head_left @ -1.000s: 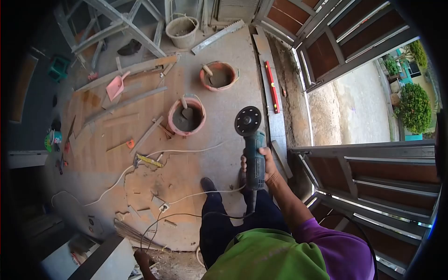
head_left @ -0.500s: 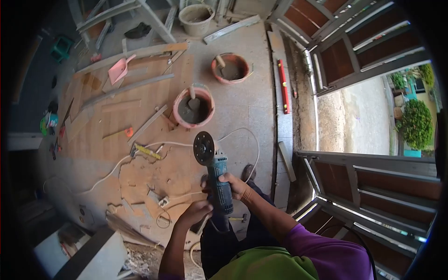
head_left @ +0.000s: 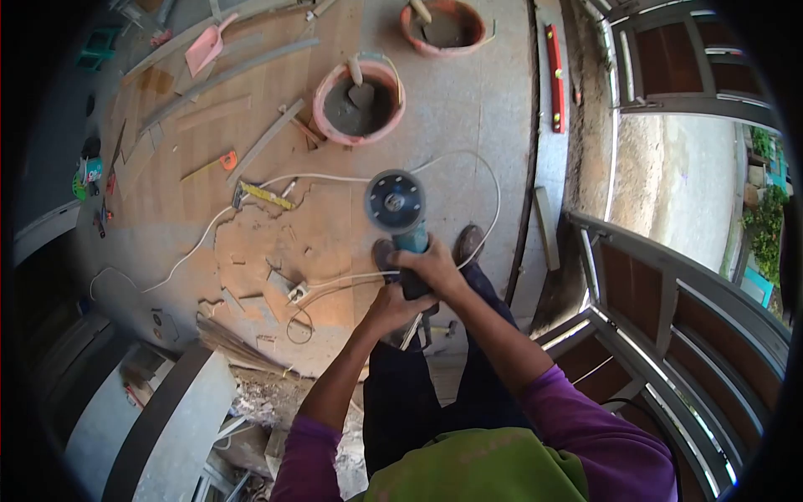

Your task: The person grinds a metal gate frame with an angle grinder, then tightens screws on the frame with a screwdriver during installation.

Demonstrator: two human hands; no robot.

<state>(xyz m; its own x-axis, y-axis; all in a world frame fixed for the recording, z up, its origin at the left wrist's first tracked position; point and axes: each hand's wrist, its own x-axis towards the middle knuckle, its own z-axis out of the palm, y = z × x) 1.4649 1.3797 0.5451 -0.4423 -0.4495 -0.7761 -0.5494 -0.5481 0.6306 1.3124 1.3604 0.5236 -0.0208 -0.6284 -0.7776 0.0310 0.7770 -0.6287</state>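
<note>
An angle grinder [head_left: 410, 241] with a teal and dark body is held out in front of my legs. Its round dark disc [head_left: 396, 201] faces up at the far end, with a blurred edge. My right hand [head_left: 432, 266] is wrapped around the middle of the body, just behind the head. Closed at the rear end of the tool is my left hand [head_left: 395, 309], its fingertips partly hidden. Below the hands, a shoe and the floor show between my legs.
Two buckets [head_left: 316, 117] of grey mix with trowels stand ahead. A white cord [head_left: 191, 253] loops across the floor. Nearby lie a tape measure [head_left: 228, 160], a red level [head_left: 555, 79], a pink dustpan [head_left: 203, 52] and wood strips [head_left: 266, 144]. Folding door panels [head_left: 661, 318] stand at right.
My left hand has moved from beside the grinder onto its rear end. The disc has turned to face upward more. The whole view has shifted, with the buckets now higher up.
</note>
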